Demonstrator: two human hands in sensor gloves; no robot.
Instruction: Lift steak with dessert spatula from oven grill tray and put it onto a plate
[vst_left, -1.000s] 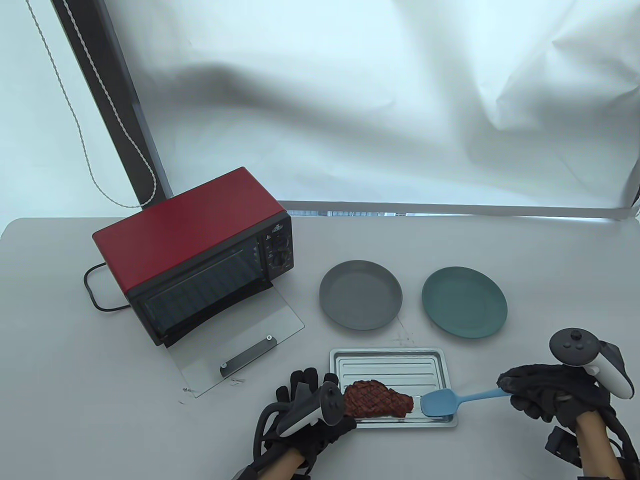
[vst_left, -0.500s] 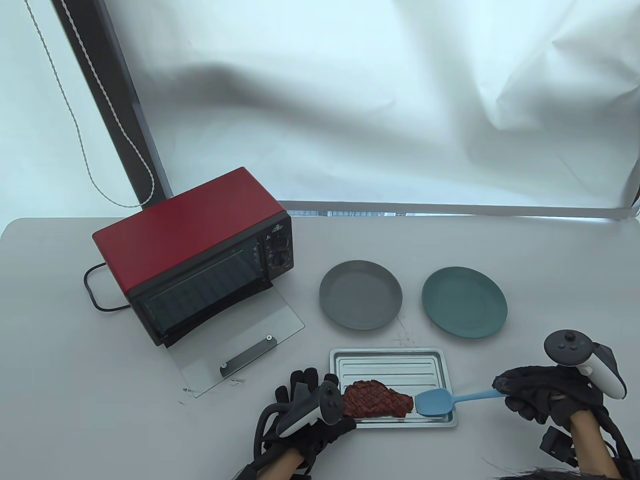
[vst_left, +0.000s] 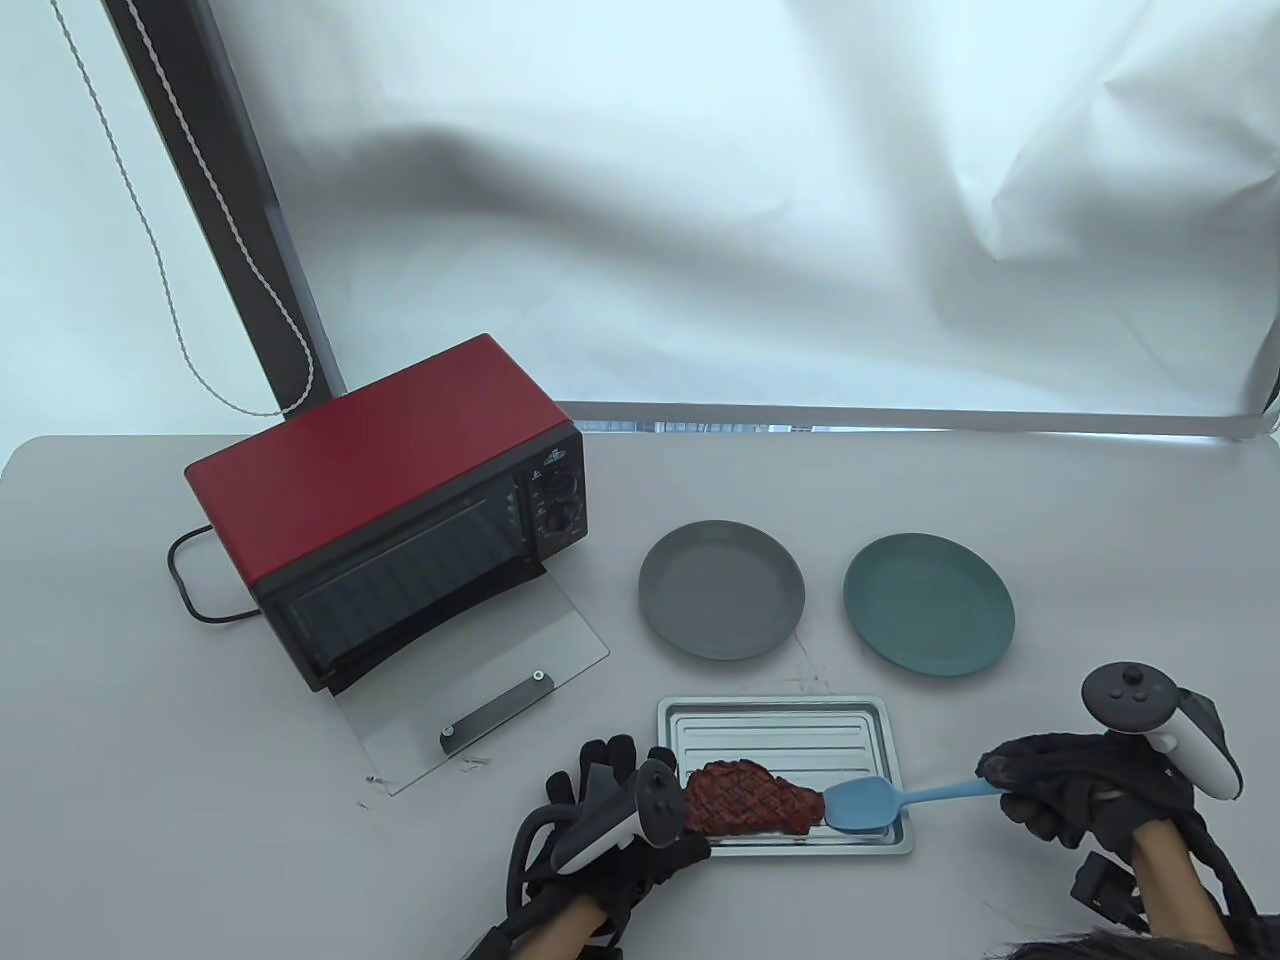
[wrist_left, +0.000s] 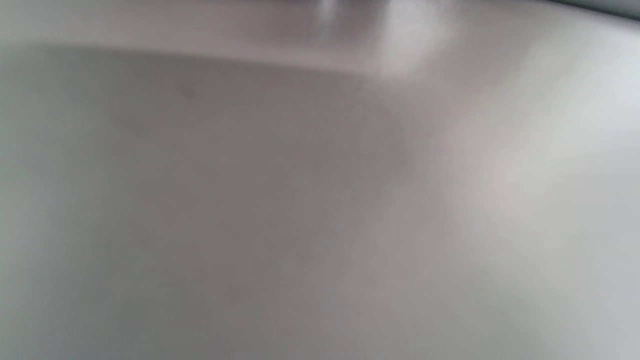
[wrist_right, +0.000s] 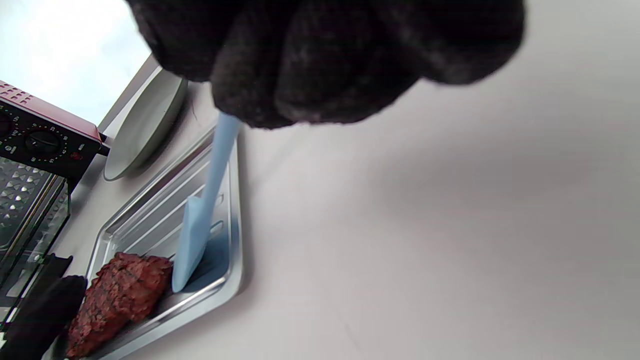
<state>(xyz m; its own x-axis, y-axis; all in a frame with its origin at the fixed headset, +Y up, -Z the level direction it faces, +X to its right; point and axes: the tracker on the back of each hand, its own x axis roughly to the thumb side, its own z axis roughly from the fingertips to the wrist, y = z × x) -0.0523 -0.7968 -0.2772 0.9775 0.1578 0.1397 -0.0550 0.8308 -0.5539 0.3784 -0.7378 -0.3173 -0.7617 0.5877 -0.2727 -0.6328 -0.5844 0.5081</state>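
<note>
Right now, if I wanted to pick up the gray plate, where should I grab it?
Probably by the rim of the gray plate, on the near edge facing the oven tray. It lies flat and shallow on the table, so only its raised edge gives fingers something to get under. Coming from that side keeps you away from the oven and the teal plate.

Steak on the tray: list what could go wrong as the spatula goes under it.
1. The spatula blade is narrower than the steak and meets only its right tip, so the meat may droop or slide off when lifted.
2. A push leftward could shove the steak or the tray; the left hand sits at the tray's left end and may have to brace it.
3. The right hand grips the handle's far end, giving little control.
</note>
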